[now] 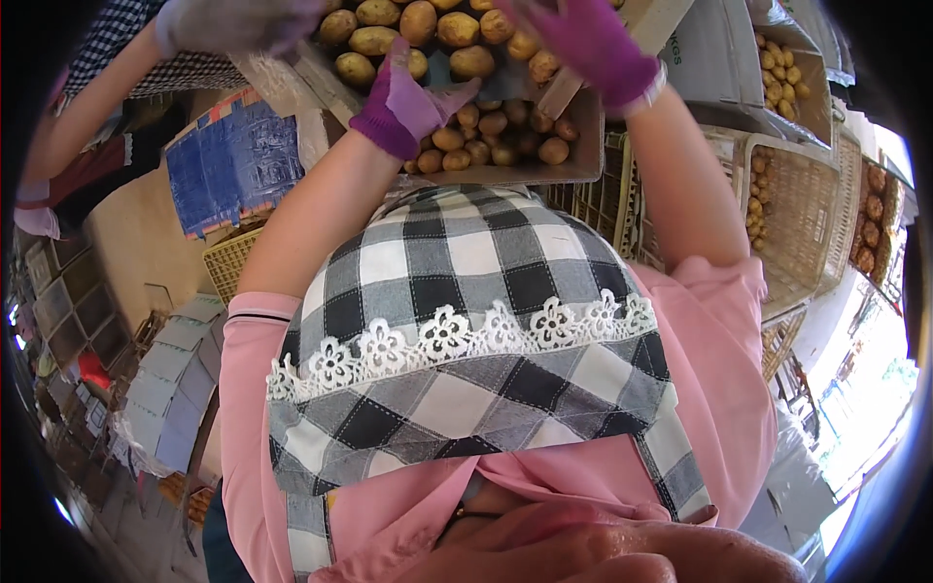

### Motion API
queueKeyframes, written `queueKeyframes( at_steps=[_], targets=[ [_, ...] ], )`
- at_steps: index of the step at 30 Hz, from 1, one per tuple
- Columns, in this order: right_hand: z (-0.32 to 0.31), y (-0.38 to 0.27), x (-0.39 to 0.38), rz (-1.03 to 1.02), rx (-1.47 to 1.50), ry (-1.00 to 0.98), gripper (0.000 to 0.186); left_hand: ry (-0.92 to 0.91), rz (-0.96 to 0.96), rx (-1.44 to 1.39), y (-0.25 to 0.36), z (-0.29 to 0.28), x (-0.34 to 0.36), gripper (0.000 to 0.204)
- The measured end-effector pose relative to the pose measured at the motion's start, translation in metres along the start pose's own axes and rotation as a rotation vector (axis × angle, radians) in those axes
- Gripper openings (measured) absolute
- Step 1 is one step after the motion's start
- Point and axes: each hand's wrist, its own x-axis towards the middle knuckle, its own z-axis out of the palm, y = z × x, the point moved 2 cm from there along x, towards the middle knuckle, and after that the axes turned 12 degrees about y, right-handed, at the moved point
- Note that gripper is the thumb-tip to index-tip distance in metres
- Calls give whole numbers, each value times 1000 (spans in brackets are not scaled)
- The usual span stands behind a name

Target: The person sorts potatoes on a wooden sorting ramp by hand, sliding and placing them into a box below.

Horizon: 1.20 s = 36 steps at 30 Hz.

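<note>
Potatoes (459, 29) lie on a sorting surface with wooden side boards (641, 29) at the top of the view. My left hand (413, 105), in a purple glove, is at the surface's near edge. Its thumb and fingers are spread apart, with nothing held that I can see. To the right, my right hand (598, 53), also purple-gloved, reaches over the far right potatoes. Its fingers look apart but are blurred and partly cut off by the upper edge. Just below my hands, a cardboard box (573, 175) holds more potatoes (486, 141).
Another person's gloved hand (228, 24) comes in at upper left. On the right stand a carton of small potatoes (777, 73) and a pale plastic crate (797, 214). A blue taped panel (233, 160) and a yellow crate (233, 262) sit at left.
</note>
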Motion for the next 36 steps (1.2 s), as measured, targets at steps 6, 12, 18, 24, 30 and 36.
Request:
queueKeyframes(
  at_steps=[6,12,18,24,30,36],
  targets=[
    [120,56,-13,-140,-986,253,75,-6,449,511,-31,-33,14,77],
    [125,35,-33,-586,-485,497,62,-255,715,832,-37,-100,-4,50],
    [137,53,0,-680,-596,392,53,-9,1538,1715,-20,-147,-41,47],
    [140,63,4,-723,-515,439,49,461,360,383,-44,-251,-73,37],
    [141,69,7,-706,-660,377,48,525,613,219,-63,-223,-66,37],
    [140,71,10,-700,-807,328,48,603,734,10,-74,-272,-56,41]
  ],
)
